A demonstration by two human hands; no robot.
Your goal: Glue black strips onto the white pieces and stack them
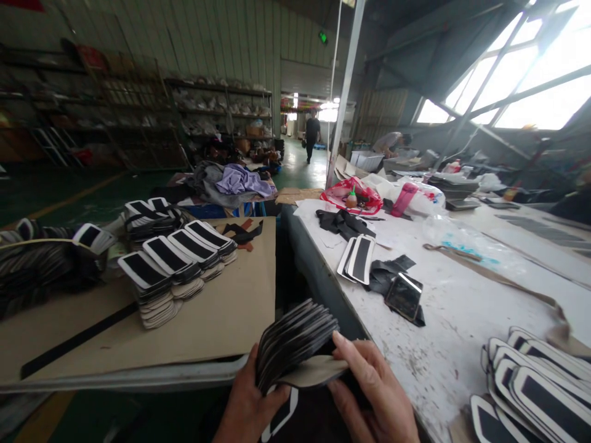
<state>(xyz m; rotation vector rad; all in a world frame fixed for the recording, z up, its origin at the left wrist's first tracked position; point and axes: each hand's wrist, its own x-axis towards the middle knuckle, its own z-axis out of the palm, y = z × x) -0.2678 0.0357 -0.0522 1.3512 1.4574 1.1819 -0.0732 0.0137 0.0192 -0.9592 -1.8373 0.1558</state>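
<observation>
A fanned stack of dark flat pieces with rounded corners (295, 335) is in my left hand (252, 400), fingers and thumb wrapped round its left side. My right hand (376, 391) pinches the right end of the lowest piece, whose beige face (314, 371) bends away from the stack. Below, partly hidden by my hands, a white-edged piece with a dark middle (284, 412) shows. Stacks of such white-edged pieces (173, 255) stand on the brown-topped table to the left. More of them (545, 391) lie at the lower right.
On the white table (443, 344) to the right are a phone (404, 296), black scraps (344, 223), two white-edged pieces (357, 258) and a beige strap (512, 283). A dark gap separates it from the brown-topped table (231, 320). Two people are farther back, one walking (312, 135).
</observation>
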